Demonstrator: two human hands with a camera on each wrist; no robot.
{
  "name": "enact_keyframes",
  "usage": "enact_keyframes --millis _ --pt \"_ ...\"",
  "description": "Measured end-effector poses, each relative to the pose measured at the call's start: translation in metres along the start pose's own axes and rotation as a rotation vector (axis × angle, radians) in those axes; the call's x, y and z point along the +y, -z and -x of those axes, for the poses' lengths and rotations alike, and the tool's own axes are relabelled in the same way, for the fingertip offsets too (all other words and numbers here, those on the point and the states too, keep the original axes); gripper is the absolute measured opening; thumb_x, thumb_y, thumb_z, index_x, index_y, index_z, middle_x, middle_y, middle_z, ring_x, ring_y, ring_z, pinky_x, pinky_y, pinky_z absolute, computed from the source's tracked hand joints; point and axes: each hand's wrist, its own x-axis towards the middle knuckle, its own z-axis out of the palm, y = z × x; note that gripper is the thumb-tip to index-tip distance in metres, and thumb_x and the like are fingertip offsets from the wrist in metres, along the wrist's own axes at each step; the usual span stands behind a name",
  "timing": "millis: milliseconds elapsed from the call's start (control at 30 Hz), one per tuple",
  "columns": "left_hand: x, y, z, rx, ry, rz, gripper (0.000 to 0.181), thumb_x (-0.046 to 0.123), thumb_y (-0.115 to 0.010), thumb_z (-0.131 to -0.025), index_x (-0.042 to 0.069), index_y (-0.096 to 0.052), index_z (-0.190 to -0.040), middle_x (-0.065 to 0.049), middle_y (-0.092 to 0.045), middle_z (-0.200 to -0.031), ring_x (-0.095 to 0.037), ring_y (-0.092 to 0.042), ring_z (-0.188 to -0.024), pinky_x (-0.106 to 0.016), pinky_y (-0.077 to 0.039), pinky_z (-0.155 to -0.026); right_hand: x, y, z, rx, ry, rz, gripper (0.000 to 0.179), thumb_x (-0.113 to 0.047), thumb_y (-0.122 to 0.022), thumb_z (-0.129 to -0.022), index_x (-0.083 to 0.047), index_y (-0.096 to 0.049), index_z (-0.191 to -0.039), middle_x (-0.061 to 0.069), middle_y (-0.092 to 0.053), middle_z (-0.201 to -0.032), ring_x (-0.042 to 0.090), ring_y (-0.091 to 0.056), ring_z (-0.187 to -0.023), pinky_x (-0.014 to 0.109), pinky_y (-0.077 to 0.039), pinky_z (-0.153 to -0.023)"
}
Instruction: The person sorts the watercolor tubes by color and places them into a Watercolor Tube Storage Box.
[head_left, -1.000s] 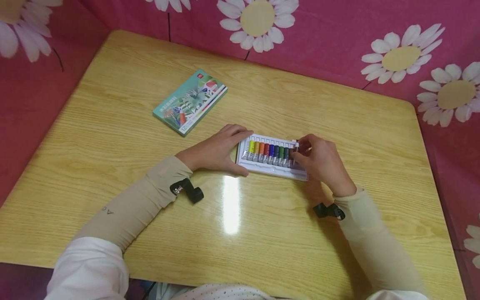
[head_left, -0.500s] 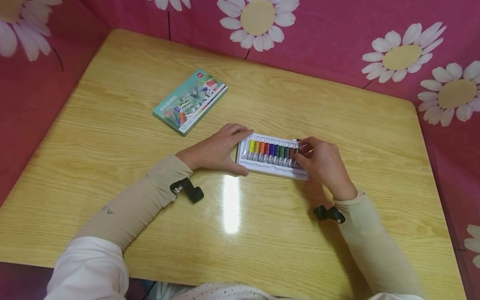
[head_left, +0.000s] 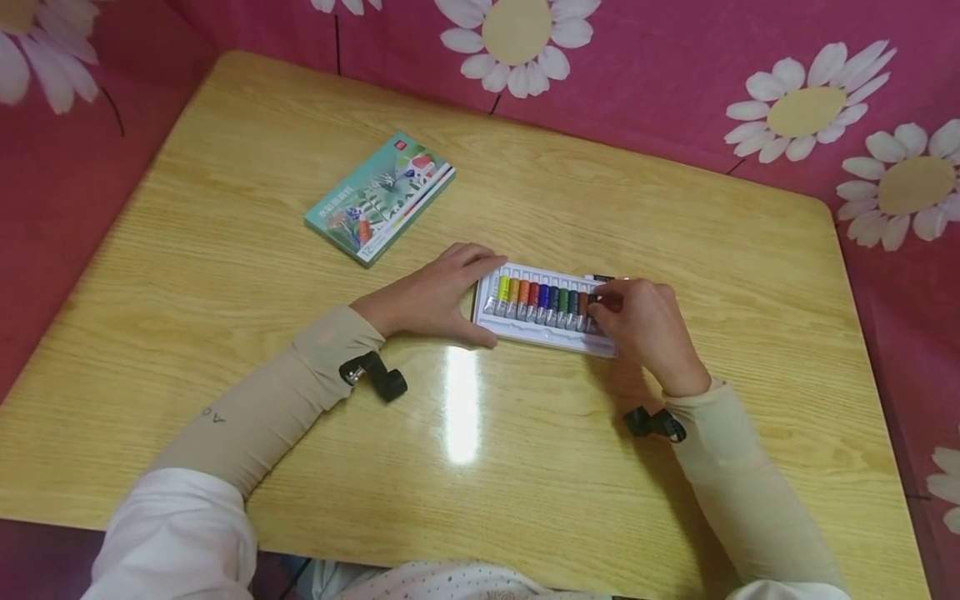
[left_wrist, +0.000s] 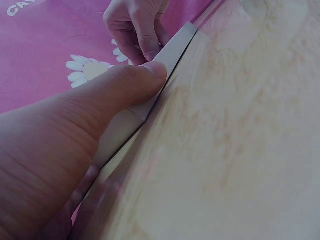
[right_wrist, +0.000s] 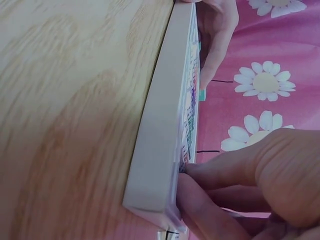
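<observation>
A white plastic tray (head_left: 551, 336) lies on the table, holding a row of small paint tubes (head_left: 543, 300) that run from white and yellow through red, blue and green to brown. My left hand (head_left: 431, 293) grips the tray's left end, thumb at the near corner and fingers at the far one. At the right end my right hand (head_left: 648, 329) pinches a dark paint tube (head_left: 593, 301) low in its slot, mostly covered by the fingers. The right wrist view shows thumb and fingertip right at the rim of the tray (right_wrist: 150, 140).
A green paint box (head_left: 378, 200) with a printed picture lies flat behind my left hand. Behind the tray's right end lies a small black-and-white thing (head_left: 602, 277). A pink curtain (head_left: 645, 75) with daisies borders the wooden table (head_left: 525, 467).
My right hand's fingers have lowered the dark paint tube into the tray's right end, and the brown tube beside it shows more. The left hand stays put.
</observation>
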Motion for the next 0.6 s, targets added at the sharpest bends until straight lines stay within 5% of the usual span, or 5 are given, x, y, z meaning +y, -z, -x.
enact_keyframes --millis 600 --pt "-0.0003 0.0004 -0.0004 -0.004 0.002 0.007 0.119 0.066 -0.082 -0.075 0.018 -0.024 -0.166 -0.006 -0.029 -0.167 -0.023 -0.027 -0.155 -0.044 -0.029 -0.13 0.005 0.007 -0.0079 -0.057 0.05 0.022 0.023 -0.014 -0.065 -0.1 -0.002 -0.078 -0.113 0.021 -0.077 -0.113 0.031 -0.069 -0.098 0.051 -0.056 -0.085"
